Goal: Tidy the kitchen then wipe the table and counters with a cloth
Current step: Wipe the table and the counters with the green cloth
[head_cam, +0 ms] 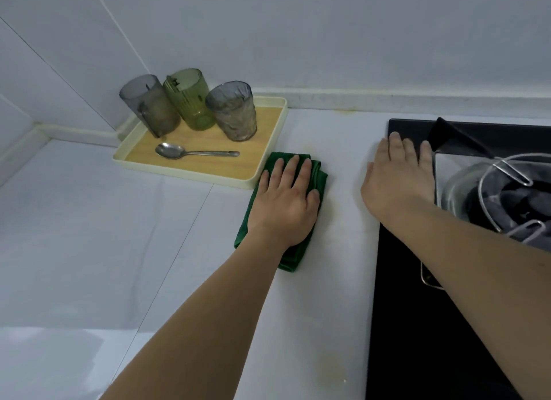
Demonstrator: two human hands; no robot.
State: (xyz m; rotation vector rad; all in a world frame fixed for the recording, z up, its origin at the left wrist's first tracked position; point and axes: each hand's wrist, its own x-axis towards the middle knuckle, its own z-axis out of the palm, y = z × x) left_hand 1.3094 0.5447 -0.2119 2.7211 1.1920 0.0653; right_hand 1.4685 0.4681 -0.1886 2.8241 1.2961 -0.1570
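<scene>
A folded green cloth [320, 173] lies on the white counter [89, 235], just right of the tray's front corner. My left hand [286, 200] presses flat on the cloth with straight fingers. My right hand [398, 176] rests flat on the counter at the left edge of the black stove top [417, 310], fingers straight and holding nothing.
A cream tray [277, 149] with a wooden base sits in the back corner, holding three upside-down tumblers [193, 104] and a metal spoon [190, 152]. On the stove at the right stands a pot [459, 188] with a wire rack. Yellowish stains mark the counter near the front.
</scene>
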